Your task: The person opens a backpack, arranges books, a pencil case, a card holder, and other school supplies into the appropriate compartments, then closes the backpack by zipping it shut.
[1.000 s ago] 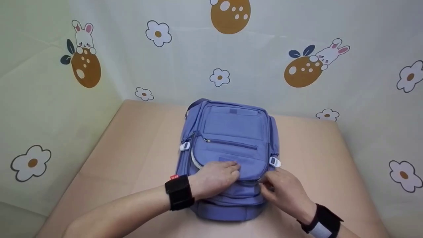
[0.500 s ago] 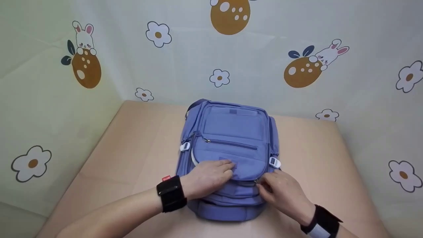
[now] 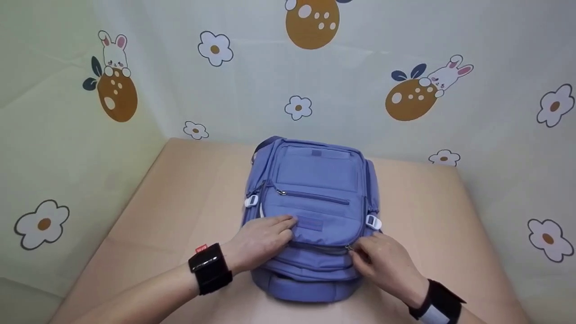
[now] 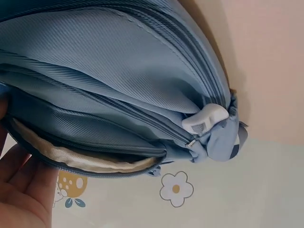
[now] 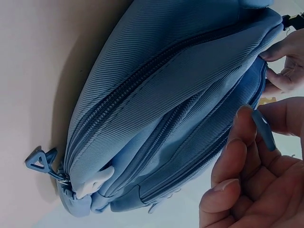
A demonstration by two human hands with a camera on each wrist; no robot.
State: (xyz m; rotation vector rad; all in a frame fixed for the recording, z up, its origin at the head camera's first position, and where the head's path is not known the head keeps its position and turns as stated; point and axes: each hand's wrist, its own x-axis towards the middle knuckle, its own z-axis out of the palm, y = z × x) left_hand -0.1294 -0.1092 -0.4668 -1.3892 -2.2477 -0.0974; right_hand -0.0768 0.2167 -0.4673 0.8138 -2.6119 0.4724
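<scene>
A blue backpack (image 3: 319,175) lies front side up, its top away from me. The zipped front pocket (image 3: 337,231) gapes on its left side, where pale lining (image 4: 90,160) shows in the left wrist view. My left hand (image 3: 261,238) holds that pocket's edge, fingers extended over the outer panel and thumb at the opening. At the pocket's right end, my right hand (image 3: 389,265) pinches a zipper pull (image 5: 263,129) between thumb and forefinger. The slider itself is small in the head view.
White strap buckles (image 3: 373,222) sit on both sides of the backpack. A triangular zipper pull (image 5: 39,160) hangs at another pocket. The beige table (image 3: 193,180) is bordered by a patterned backdrop (image 3: 252,81) at the back and sides.
My left hand has slid left along the pocket's edge, uncovering the label patch. My right hand, with the zipper pull, has shifted slightly left and then stayed nearly still.
</scene>
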